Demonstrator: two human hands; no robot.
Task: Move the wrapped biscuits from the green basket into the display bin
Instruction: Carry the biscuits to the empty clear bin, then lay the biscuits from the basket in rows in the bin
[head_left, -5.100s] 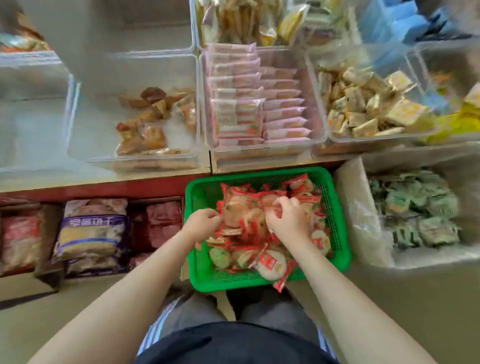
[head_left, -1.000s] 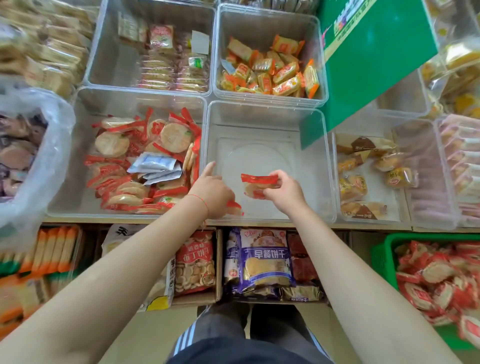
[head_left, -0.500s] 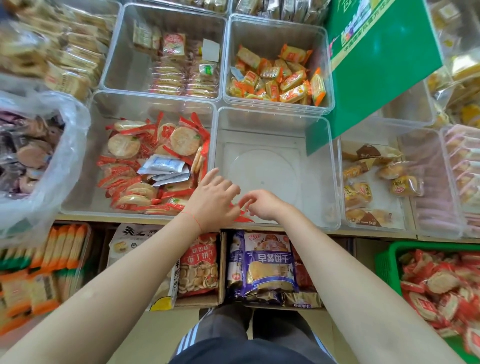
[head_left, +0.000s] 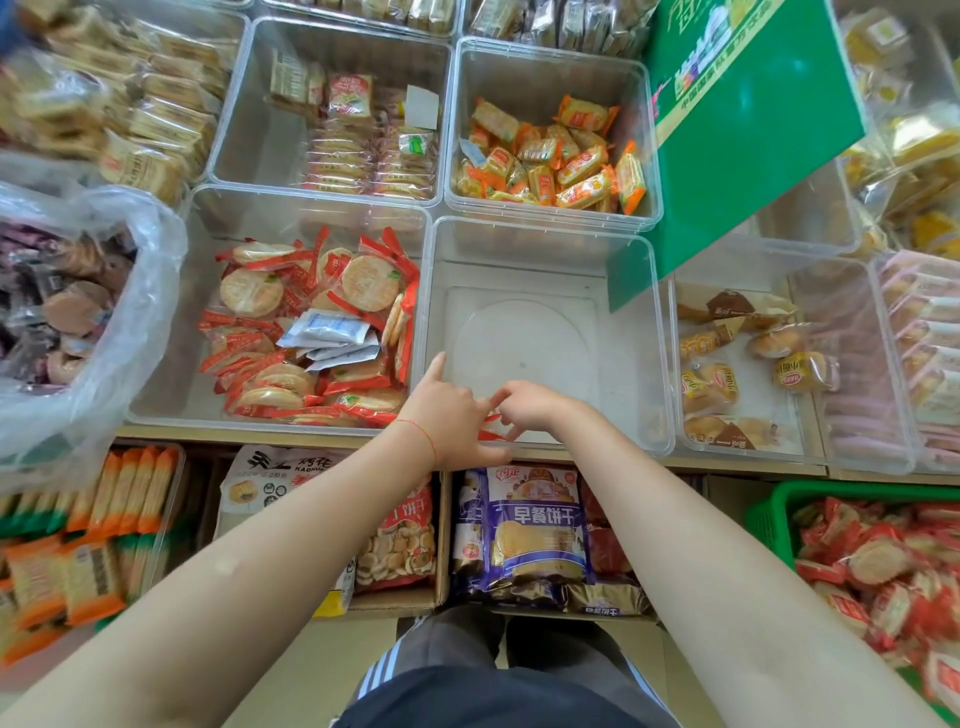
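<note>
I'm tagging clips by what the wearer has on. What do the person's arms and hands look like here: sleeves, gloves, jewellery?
Both arms are bare from the frame edge to the hands: no sleeves, no gloves. The left hand has a thin red string bracelet round its wrist. The right hand and its wrist show no band, watch or ring. No rings show on the left fingers either.

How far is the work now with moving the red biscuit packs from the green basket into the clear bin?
Barely started. Both hands, left hand and right hand, are at the front edge of the clear display bin, setting down a few red wrapped biscuits; the rest of its floor shows bare. The green basket at lower right looks still full of packs, so nearly everything remains.
</note>
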